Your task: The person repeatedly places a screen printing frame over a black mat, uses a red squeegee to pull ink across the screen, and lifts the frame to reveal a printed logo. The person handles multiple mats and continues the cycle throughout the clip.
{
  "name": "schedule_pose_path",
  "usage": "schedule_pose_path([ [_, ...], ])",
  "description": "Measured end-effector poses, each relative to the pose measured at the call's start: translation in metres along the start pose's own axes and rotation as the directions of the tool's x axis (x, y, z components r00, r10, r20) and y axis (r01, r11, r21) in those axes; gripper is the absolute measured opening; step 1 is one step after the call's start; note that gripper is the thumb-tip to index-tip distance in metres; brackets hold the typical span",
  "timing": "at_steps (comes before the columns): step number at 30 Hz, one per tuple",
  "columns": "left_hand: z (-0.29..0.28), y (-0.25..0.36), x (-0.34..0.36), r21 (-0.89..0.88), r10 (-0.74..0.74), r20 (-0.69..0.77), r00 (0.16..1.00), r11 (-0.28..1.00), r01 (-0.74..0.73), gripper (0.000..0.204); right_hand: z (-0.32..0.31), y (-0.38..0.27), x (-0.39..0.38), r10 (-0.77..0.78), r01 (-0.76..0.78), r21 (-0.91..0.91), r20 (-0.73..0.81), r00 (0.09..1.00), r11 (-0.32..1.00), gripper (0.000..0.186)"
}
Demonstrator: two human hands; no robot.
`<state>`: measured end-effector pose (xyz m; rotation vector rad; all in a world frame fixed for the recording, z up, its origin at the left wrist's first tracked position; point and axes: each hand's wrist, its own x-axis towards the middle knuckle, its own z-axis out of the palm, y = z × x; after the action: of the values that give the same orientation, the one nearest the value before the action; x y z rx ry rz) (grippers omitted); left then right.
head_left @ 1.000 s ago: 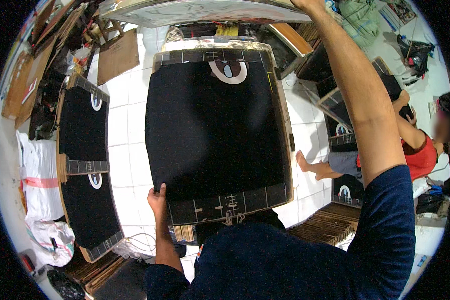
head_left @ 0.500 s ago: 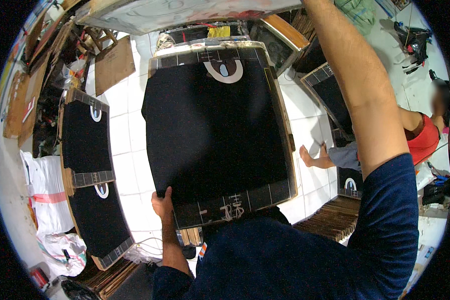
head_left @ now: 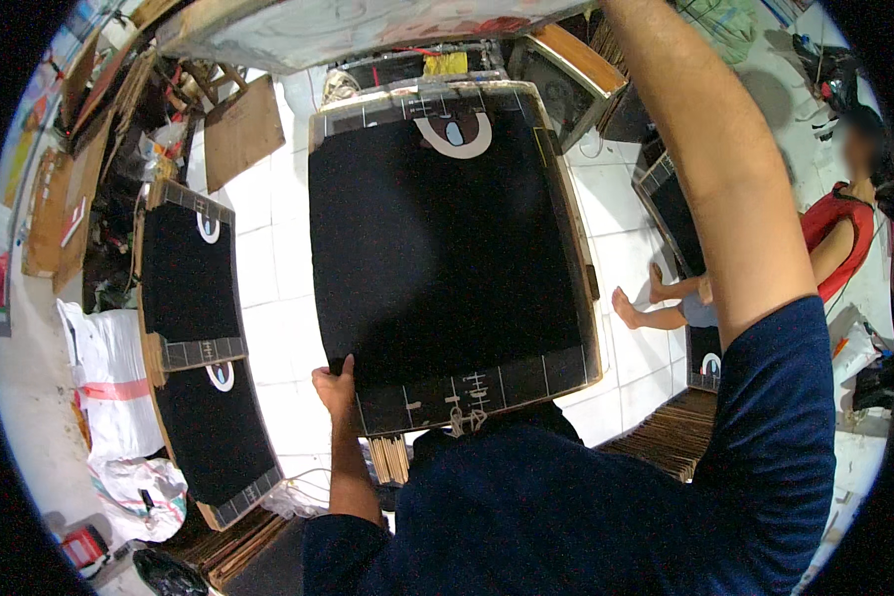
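A piece of black fabric [head_left: 442,248] lies flat on a board [head_left: 526,372] marked with pale lines, before me. Near the fabric's far edge is a printed eye shape [head_left: 454,133], white, brown and light blue. My left hand [head_left: 335,389] is at the board's near left corner, thumb against the edge and apart from the bent fingers, with nothing seen between them. My right arm [head_left: 735,189] reaches up past the upper edge, its hand out of view. A large whitish, paint-stained panel [head_left: 368,35] is raised over the board's far end.
More boards with black fabric stand at left [head_left: 191,278] and right [head_left: 670,209]. A seated person in a red top [head_left: 839,233] is at right, feet on the white tiles. Stacked boards [head_left: 656,437] lie near right; a white sack [head_left: 119,377] is at far left.
The fabric's left edge, which stuck out past the board, now runs along it. My left thumb and fingers have parted at the corner. The view has shifted slightly; the person at right leans differently.
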<state>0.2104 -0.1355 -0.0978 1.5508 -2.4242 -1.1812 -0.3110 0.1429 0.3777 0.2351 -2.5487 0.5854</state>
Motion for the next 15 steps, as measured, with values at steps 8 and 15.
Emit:
schedule_pose_path([
  [8, -0.01, 0.111, 0.006, -0.131, 0.23, -0.124, 0.965, 0.96, -0.246, 0.078, 0.01, 0.021, -0.061, 0.037, -0.039, 0.026, 0.042, 0.998, 0.999, 0.05],
  [15, -0.04, 0.275, -0.011, -0.99, 0.579, -0.026, 0.815, 0.099, -0.103, 0.062, 0.088, 0.1, -0.228, -0.353, 0.388, 0.073, -0.284, 0.891, 0.919, 0.024],
])
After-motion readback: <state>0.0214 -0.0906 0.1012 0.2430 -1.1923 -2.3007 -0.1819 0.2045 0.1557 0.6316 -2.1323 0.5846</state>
